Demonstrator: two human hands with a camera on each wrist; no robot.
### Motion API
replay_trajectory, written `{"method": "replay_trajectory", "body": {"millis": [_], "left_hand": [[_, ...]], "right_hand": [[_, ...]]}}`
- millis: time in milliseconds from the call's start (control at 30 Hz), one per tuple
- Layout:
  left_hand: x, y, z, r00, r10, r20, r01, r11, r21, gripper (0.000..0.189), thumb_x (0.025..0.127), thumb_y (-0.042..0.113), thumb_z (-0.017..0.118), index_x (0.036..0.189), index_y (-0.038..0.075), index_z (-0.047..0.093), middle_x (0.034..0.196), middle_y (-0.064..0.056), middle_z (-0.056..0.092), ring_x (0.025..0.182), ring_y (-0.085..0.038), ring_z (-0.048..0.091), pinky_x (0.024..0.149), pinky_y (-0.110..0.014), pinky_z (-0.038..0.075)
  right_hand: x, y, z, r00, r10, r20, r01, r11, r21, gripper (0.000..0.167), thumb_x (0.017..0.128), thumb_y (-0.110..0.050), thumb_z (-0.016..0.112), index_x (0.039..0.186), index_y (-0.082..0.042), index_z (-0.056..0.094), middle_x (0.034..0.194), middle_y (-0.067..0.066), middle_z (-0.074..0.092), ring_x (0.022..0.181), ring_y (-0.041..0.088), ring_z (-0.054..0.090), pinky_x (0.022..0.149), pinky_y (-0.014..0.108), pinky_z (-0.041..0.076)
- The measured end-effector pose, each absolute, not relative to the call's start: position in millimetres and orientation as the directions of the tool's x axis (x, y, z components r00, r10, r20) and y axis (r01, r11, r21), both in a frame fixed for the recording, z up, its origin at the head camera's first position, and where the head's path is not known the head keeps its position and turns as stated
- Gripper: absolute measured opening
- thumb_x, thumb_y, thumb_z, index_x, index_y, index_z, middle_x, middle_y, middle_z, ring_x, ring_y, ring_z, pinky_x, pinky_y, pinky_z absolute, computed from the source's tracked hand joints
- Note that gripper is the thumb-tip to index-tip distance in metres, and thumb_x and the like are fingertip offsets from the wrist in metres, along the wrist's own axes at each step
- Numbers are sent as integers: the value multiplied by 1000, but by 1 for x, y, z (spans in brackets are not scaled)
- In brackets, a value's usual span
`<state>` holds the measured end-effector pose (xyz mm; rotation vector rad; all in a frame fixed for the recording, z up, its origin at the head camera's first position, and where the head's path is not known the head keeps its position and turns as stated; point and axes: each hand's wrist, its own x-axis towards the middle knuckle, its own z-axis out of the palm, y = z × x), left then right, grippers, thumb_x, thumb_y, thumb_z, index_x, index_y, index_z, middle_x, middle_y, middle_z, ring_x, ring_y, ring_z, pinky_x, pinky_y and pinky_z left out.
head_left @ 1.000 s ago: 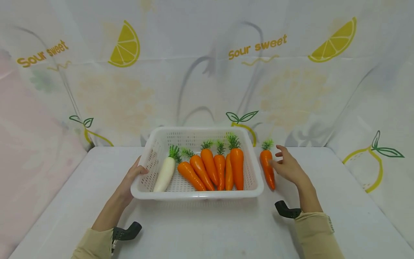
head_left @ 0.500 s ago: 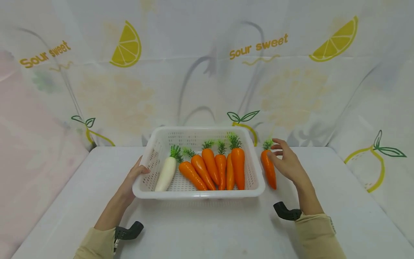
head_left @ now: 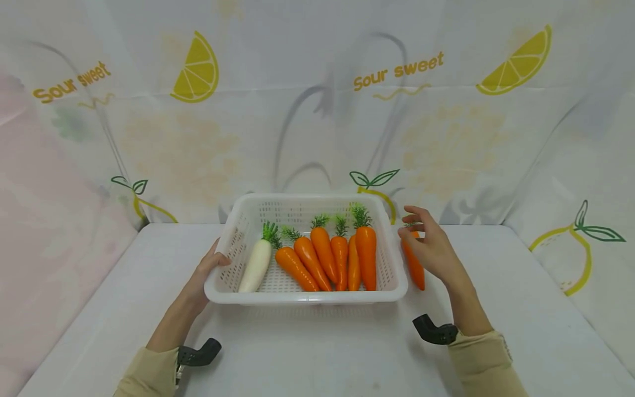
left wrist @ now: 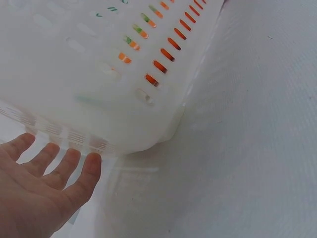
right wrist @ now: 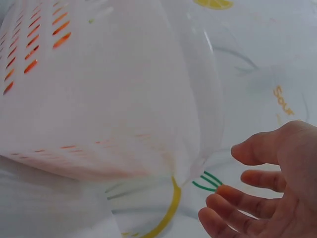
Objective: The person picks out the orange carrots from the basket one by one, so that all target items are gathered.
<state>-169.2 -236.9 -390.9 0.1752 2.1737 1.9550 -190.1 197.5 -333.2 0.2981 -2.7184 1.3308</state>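
A white plastic basket (head_left: 307,298) stands in the middle of the head view. Inside lie a white radish (head_left: 256,267) with green leaves and several orange carrots (head_left: 367,256) with feathery tops. My left hand (head_left: 204,274) holds the basket's left side, thumb over the rim; its fingers (left wrist: 64,171) rest along the outer wall in the left wrist view. One more carrot (head_left: 416,273) lies on the table right of the basket, partly hidden by my right hand (head_left: 430,245). That hand holds nothing, its fingers loosely bent close to the basket's right rim.
The basket stands on a white table (head_left: 317,353). Behind it hangs a pale cloth (head_left: 317,121) printed with lemons and lettering. A black device (head_left: 198,353) sits at my left wrist and another black device (head_left: 434,330) at my right.
My right hand has moved left and slightly away from me, over the loose carrot toward the basket's right rim. My left hand keeps its hold on the basket.
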Motion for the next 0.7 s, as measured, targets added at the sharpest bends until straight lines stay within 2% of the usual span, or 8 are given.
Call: {"method": "replay_trajectory", "body": {"millis": [400, 500, 700], "left_hand": [[-170, -234, -393, -971, 232, -67, -44, 101, 994, 77, 84, 17, 30, 153, 22, -3, 159, -15, 1, 144, -45, 3, 106, -68, 4], [-170, -234, -393, -970, 233, -73, -51, 97, 994, 77, 84, 18, 30, 152, 24, -3, 159, -15, 1, 144, -44, 4, 107, -67, 5], [-170, -235, -390, -968, 242, -72, -55, 74, 996, 76, 84, 17, 30, 152, 27, -2, 160, -12, 1, 145, -42, 3, 107, -66, 4]], "right_hand": [[-184, 171, -338, -898, -303, 320, -439, 547, -713, 53, 92, -12, 57, 140, -7, 36, 129, 16, 49, 115, 28, 51, 94, 48, 46], [-182, 163, -340, -882, -353, 312, -467, 564, -681, 53, 92, -11, 57, 140, -6, 36, 133, 16, 47, 118, 29, 48, 97, 48, 43], [-182, 150, -341, -879, -409, 246, -473, 685, -554, 53, 92, -19, 58, 140, -8, 39, 138, 13, 44, 124, 30, 45, 101, 50, 40]]}}
